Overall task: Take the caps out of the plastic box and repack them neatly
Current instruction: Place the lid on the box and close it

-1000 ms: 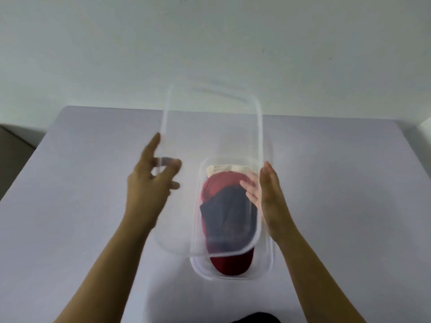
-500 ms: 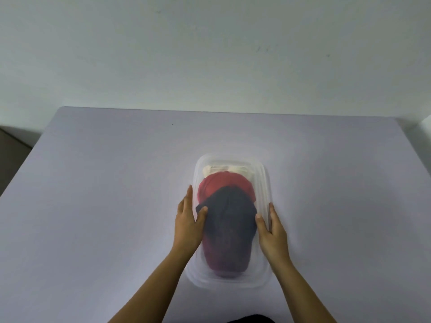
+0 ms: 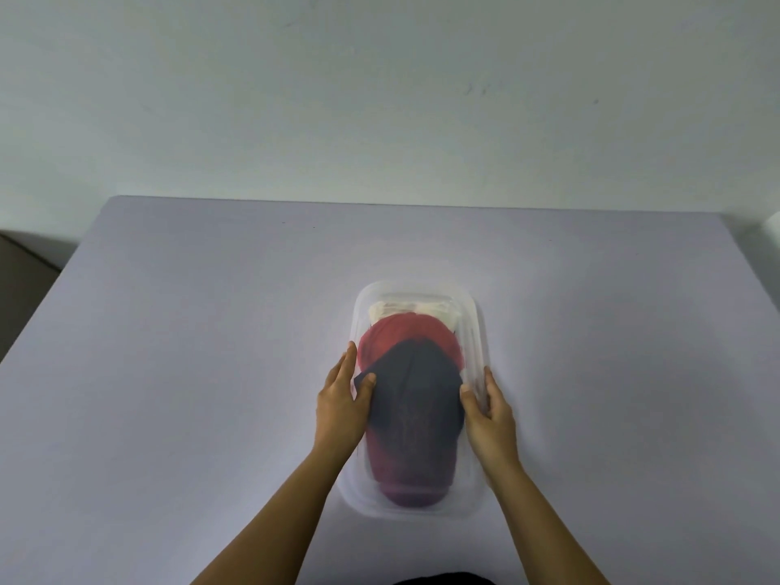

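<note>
Clear lid (image 3: 472, 331) now sits on the box (image 3: 367, 498) mid-table, caps (image 3: 415, 399) inside. Left hand (image 3: 342, 405) and right hand (image 3: 491, 415) press its sides, so packing looks finished.

One view only, from the head, high above the near edge of the table (image 3: 169, 373) and tilted forward and down. It faces the far edge, where the wall (image 3: 380, 99) fills the upper third of the frame. Both forearms enter from the bottom edge, so the lens sits close over the work. The far left and far right corners both show; the near corners are cut off.
</note>
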Tool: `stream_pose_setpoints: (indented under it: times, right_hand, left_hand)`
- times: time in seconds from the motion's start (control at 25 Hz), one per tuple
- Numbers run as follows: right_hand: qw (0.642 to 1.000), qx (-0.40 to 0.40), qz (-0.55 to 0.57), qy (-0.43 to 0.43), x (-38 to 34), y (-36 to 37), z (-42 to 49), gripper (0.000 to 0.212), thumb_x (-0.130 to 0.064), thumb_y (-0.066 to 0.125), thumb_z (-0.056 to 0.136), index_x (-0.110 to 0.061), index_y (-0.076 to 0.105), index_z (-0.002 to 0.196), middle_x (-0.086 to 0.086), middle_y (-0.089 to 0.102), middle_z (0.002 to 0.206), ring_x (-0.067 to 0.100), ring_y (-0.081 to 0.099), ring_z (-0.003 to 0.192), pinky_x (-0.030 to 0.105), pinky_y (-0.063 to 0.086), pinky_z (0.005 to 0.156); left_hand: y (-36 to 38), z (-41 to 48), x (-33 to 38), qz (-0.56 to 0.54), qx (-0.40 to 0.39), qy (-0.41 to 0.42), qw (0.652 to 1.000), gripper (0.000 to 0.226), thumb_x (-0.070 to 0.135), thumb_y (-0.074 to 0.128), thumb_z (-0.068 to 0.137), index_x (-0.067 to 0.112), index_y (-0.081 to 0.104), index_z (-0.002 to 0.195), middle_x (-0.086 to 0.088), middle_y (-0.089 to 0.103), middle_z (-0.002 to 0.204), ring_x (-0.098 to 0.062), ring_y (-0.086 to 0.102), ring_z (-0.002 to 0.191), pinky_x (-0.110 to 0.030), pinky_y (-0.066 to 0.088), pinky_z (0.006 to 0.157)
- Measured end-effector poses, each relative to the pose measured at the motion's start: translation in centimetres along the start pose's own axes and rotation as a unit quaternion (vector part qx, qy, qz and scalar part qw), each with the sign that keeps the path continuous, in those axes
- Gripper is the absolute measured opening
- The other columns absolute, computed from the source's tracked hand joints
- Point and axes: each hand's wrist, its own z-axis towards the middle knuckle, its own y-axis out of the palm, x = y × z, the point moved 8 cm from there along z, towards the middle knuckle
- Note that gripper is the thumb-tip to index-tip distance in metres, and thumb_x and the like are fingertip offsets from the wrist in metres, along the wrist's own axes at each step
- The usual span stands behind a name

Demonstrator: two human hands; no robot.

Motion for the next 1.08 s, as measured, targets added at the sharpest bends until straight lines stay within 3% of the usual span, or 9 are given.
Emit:
stream_pose_setpoints:
  times: [0.2,0.48,0.64,0.76,0.96,1.08]
  right_hand:
    - [1.000,-0.019,-0.001,0.002,0.5,0.1,0.4,0.060,-0.034,0.050,0.094,-0.026,0.022,0.147,0.001,0.032,0.153,0.025,0.035,0.138,0.039,0.034,0.108]
    - [0.983,0.020,-0.151,-0.099,-0.2,0.7,0.3,0.052,-0.031,0.042,0.098,-0.037,0.022,0.145,0.003,0.049,0.139,0.022,0.047,0.126,0.034,0.041,0.101]
    - [0.983,0.053,-0.129,-0.116,0.2,0.4,0.5,0.051,-0.029,0.048,0.095,-0.033,0.031,0.143,0.002,0.052,0.137,0.021,0.050,0.124,0.029,0.042,0.098]
    - [0.985,0.059,-0.131,-0.098,0.6,0.2,1.2,0.050,-0.031,0.049,0.094,-0.034,0.033,0.142,0.003,0.051,0.137,0.022,0.051,0.122,0.033,0.046,0.095]
    - [0.996,0.023,-0.022,-0.088,0.3,0.1,1.0,0.061,-0.029,0.053,0.093,-0.039,0.022,0.144,0.000,0.035,0.149,0.021,0.040,0.132,0.028,0.038,0.099]
    - [0.999,0.023,0.022,-0.034,1.8,-1.5,0.2,0.071,-0.034,0.056,0.090,-0.036,0.014,0.147,0.001,0.025,0.154,0.025,0.039,0.134,0.034,0.041,0.099]
  left_hand:
    - [0.0,0.2,0.0,0.016,0.009,0.021,1.000,0.056,0.033,0.045,0.097,0.027,0.023,0.149,-0.003,0.033,0.154,-0.026,0.039,0.137,-0.043,0.034,0.112]
    - [-0.3,0.5,-0.4,0.097,0.026,0.068,0.993,0.056,0.041,0.042,0.096,0.027,0.026,0.147,-0.002,0.036,0.152,-0.028,0.053,0.125,-0.043,0.044,0.102]
    - [0.0,0.2,-0.5,0.125,0.052,0.050,0.990,0.054,0.043,0.034,0.097,0.031,0.023,0.148,0.004,0.034,0.153,-0.024,0.054,0.123,-0.039,0.051,0.093]
    - [0.0,0.2,-0.1,0.134,0.054,0.052,0.988,0.053,0.042,0.034,0.097,0.031,0.023,0.148,0.006,0.033,0.153,-0.023,0.060,0.114,-0.037,0.053,0.085]
    - [-0.2,0.4,-0.5,0.103,-0.007,0.042,0.994,0.055,0.047,0.034,0.097,0.038,0.015,0.148,0.006,0.029,0.155,-0.025,0.050,0.128,-0.040,0.044,0.100]
    - [-0.8,-0.7,-2.7,-0.023,-0.071,-0.040,0.996,0.075,0.059,0.044,0.087,0.045,0.000,0.146,0.002,0.024,0.157,-0.031,0.051,0.125,-0.045,0.043,0.101]
